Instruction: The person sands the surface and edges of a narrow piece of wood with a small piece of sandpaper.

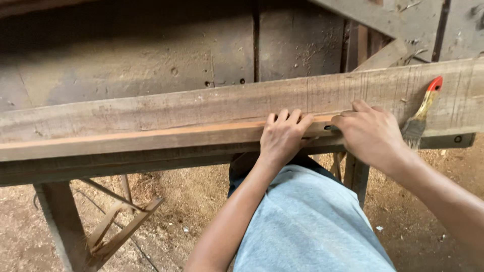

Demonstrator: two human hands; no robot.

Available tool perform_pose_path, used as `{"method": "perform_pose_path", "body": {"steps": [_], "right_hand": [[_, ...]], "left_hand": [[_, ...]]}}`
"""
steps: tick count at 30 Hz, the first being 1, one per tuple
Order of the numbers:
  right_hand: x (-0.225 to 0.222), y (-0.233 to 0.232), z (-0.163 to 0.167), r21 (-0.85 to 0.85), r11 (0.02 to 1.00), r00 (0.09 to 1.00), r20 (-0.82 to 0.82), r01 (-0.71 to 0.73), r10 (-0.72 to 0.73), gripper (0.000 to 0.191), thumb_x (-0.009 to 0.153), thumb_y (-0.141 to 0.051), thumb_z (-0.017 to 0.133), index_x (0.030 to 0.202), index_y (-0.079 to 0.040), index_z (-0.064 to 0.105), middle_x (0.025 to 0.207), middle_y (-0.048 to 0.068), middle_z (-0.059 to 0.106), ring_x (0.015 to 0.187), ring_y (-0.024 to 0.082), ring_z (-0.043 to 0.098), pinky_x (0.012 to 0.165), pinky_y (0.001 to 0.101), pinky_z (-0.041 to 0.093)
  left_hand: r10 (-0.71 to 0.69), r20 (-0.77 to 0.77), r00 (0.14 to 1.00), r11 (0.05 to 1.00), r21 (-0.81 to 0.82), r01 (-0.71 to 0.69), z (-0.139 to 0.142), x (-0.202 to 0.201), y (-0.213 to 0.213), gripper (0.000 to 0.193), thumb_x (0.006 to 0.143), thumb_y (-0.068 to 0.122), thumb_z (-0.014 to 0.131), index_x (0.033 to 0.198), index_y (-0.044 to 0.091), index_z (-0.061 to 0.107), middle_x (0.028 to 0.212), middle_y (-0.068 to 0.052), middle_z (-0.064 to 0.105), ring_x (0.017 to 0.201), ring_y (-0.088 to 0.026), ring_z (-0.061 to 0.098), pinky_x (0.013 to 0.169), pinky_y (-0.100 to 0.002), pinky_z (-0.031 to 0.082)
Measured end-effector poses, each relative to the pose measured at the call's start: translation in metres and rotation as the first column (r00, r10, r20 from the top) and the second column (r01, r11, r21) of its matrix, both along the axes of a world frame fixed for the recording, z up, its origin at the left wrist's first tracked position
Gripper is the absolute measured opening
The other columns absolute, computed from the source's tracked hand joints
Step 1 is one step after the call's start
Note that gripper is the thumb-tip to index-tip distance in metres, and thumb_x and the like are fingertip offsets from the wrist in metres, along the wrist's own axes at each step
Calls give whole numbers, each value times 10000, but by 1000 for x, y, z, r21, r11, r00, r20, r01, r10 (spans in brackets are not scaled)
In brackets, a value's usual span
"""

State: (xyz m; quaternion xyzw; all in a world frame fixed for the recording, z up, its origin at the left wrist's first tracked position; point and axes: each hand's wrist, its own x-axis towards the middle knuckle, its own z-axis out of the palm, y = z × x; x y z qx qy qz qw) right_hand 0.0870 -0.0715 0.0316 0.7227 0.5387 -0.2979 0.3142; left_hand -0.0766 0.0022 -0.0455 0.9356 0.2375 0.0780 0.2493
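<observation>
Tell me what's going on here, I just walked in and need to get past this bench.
A person stands at a rough wooden workbench, both hands on a long reddish wooden strip lying along its front edge. The left hand presses flat on the strip; the right hand pinches something small and dark against it, too hidden to identify. A red-handled paintbrush rests on the bench beside the right hand. Sawdust covers the floor below.
</observation>
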Motion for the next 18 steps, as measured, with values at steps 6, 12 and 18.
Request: {"method": "perform_pose_path", "body": {"steps": [6, 12, 18], "right_hand": [[-4, -1, 14, 82, 991, 989, -114, 104, -95, 276, 994, -322, 543, 1129, -148, 710, 1110, 70, 702, 1124, 206, 600, 845, 380, 589], [0, 2, 20, -32, 965, 960, -97, 261, -262, 363, 973, -84, 511, 1305, -167, 631, 1237, 105, 626, 999, 198, 642, 785, 345, 625], [52, -44, 15, 106, 593, 540, -562, 798, -627, 183, 976, -249, 650, 1103, -176, 759, 1126, 82, 722, 976, 210, 660, 861, 398, 570]], "left_hand": [[10, 19, 1000, 1000, -10, -10, -2, 0, 3, 505, 747, 425, 826, 1164, 173, 689, 1013, -44, 664, 969, -247, 629, 806, -431, 472], [-12, -1, 1000, 1000, -7, 12, 3, 3, 2, 495, 701, 291, 868, 1147, 175, 688, 1029, -28, 676, 978, -243, 634, 821, -428, 475], [-33, -29, 999, 999, -19, 32, 8, 3, 4, 554, 666, 312, 896, 1154, 157, 684, 1038, -43, 672, 989, -252, 630, 829, -433, 477]]}}
